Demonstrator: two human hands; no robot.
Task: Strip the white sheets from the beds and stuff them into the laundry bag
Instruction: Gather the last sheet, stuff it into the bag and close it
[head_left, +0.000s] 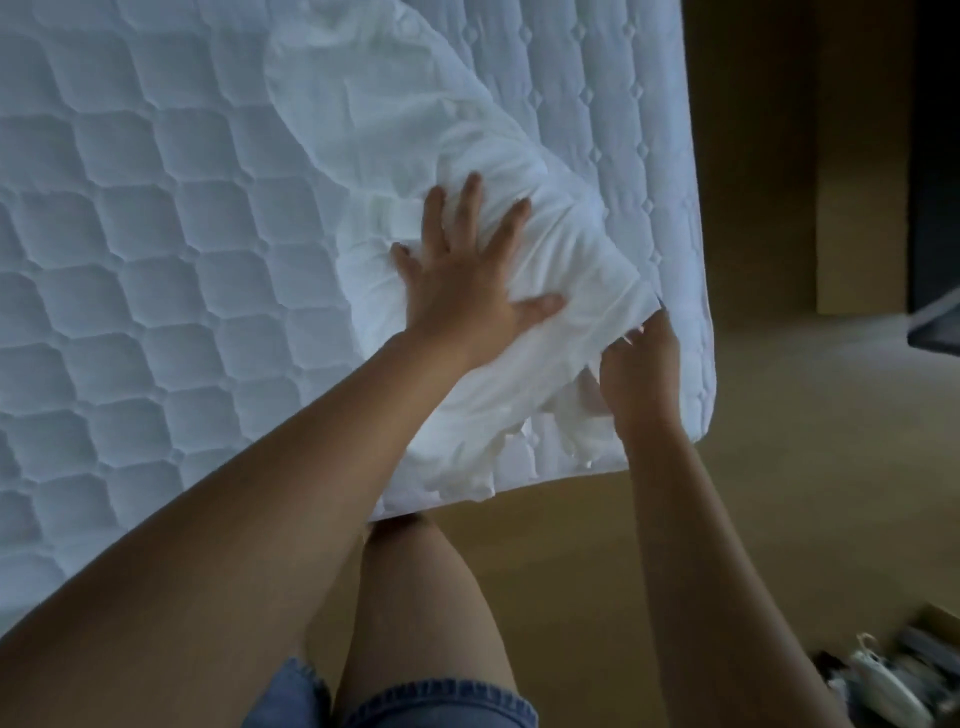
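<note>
Now, progress: the white sheet (395, 145) is already off most of the quilted mattress (130, 234), which lies bare across the left and upper parts of the frame. I'd judge this bed nearly stripped.
Sheet: bunched into a crumpled mound right of centre, trailing down over the mattress's near corner.
Left to do: free that corner, gather the bundle, and get it into the laundry bag. There's no bag in view, and no other bed that I can make out.
Left hand (462, 280): flat and wide open, fingers splayed, pressing down on top of the mound and holding nothing.
Right hand (641, 374): down at the corner, lower right of the mound, fingers curled into the sheet's edge and gripping it.
Around: tan floor (779, 415) on the right, and blurred clutter (893, 680) in the lower right corner.
</note>
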